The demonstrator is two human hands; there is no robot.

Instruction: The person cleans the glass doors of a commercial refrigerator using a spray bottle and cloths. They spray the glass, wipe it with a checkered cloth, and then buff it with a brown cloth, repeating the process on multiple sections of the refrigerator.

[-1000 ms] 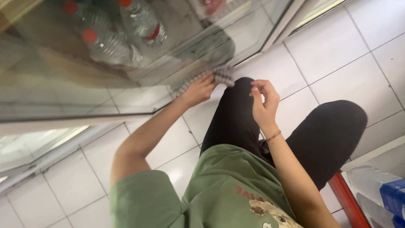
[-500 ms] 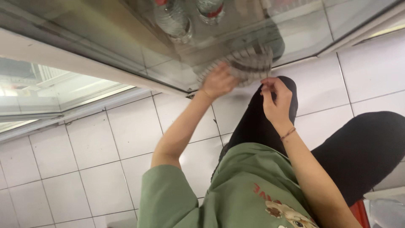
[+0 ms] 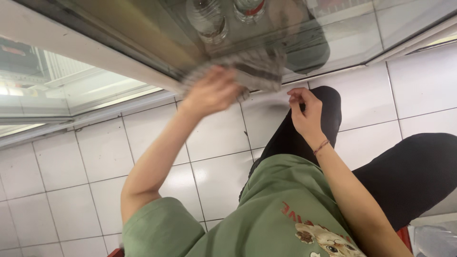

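Left hand (image 3: 212, 90): clutching crumpled grey striped cloth (image 3: 257, 71) against glass fridge door (image 3: 143, 28). Right hand (image 3: 307, 114): loosely curled, empty, near knee. Best wiped with flat, even pressure.

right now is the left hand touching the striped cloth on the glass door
Touching. The head view shows the left hand pressed flat on the grey striped cloth, which spreads out from under its fingers against the glass door.

A white tiled floor (image 3: 71, 190) with dark grout lines runs under everything. Standing on it is a glass-fronted cabinet (image 3: 143, 28) with a pale frame along its lower edge. Behind the glass, clear plastic bottles (image 3: 209, 19) stand together on the cabinet's bottom shelf.
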